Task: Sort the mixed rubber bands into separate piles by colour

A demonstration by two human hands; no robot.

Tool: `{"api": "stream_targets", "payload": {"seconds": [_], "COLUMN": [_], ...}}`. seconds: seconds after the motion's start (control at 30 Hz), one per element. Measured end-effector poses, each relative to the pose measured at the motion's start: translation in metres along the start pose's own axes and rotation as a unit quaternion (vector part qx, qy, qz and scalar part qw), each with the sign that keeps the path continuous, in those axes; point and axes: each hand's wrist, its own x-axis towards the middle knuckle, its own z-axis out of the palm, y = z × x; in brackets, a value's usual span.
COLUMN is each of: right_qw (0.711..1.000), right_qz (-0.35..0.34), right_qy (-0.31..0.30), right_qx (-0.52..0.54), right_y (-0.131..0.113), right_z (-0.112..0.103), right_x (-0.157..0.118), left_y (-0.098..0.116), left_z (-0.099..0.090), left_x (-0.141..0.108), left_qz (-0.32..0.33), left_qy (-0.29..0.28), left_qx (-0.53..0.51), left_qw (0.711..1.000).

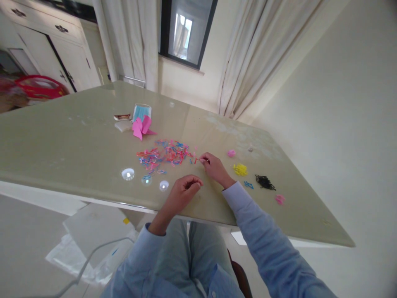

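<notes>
A loose heap of small rubber bands (175,152) in red, pink and blue lies on the table. At its right edge my right hand (214,167) pinches what looks like a red rubber band (197,159). My left hand (184,191) rests near the front edge, fingers curled and thumb pressed to them; whether anything small is inside cannot be made out. To the right of my right hand are separate clusters: yellow bands (240,169), black bands (264,182), a few blue bands (248,184), and pink bands at the back (231,153) and front (280,199).
Behind the heap sit a crumpled pink paper (142,127), a blue face mask (142,111), a small whitish packet (123,125) and a slim patterned item (122,117). The glossy table (77,145) reflects ceiling lights. Its front edge runs just before my lap.
</notes>
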Motion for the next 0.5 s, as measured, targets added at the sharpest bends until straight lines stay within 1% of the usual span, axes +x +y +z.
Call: {"api": "stream_targets", "payload": {"seconds": [0.07,0.13,0.17,0.23,0.3,0.4,0.5], "right_qw": [0.999,0.993,0.985,0.956,0.927,0.905,0.902], "right_qz": [0.009,0.028,0.043,0.079,0.109,0.128,0.12], "right_qy": [-0.001,-0.005,-0.007,-0.01,-0.017,-0.023,-0.018], "right_qx": [0.037,0.113,0.167,0.281,0.358,0.404,0.414], "right_y": [0.0,0.0,-0.001,-0.003,-0.006,-0.009,-0.013], "right_z": [-0.004,-0.007,-0.009,-0.012,-0.016,-0.023,-0.033], "right_x": [-0.008,-0.015,-0.019,-0.026,-0.032,-0.041,-0.054], "left_y": [0.0,-0.001,-0.001,-0.001,-0.001,-0.002,-0.001], "left_z": [0.0,0.0,0.0,0.0,0.0,0.0,-0.001], "left_x": [0.0,0.001,0.001,0.001,0.002,0.002,0.002], "left_qz": [0.001,-0.001,-0.003,-0.005,-0.007,-0.006,-0.007], "left_qy": [0.002,0.004,0.005,0.011,0.02,0.03,0.035], "left_qx": [0.005,0.008,0.008,0.007,0.004,0.001,0.0], "left_qw": [1.0,1.0,1.0,1.0,1.0,1.0,0.999]}}
